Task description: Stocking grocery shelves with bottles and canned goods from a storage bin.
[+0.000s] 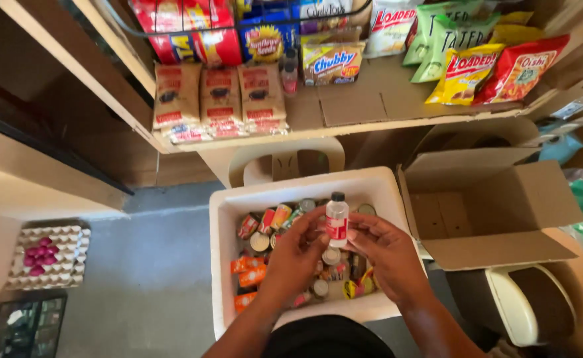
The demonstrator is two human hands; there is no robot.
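Both hands meet over the middle of a white foam box (228,219), and between them stands a small white bottle (336,222) with a black cap and a red label. The left hand (297,255) closes its thumb and fingers around the bottle's lower left side; the right hand (388,252) pinches it from the other side, fingertips on the label. Held this way, upright and turned toward the camera, the bottle shows its label to the person's eyes, which looks like the reason for the two-handed grip rather than a one-handed lift.

Directly beneath the hands the box is packed with small tins and jars (265,232), many lying on their sides or standing lid up, with orange packets (248,268) toward the left hand's wrist. The jumble suggests loose storage, not display.

Just beyond the right hand an open cardboard box (497,205) stands with its flaps spread and nothing visible inside. Farther ahead of both hands a shelf (371,99) lined with cardboard carries snack bags (497,69) and three brown packets (218,99) laid flat in a row, faces outward so they can be read. Well off past the left hand, an egg tray (49,255) with a few pink eggs sits low by the floor.
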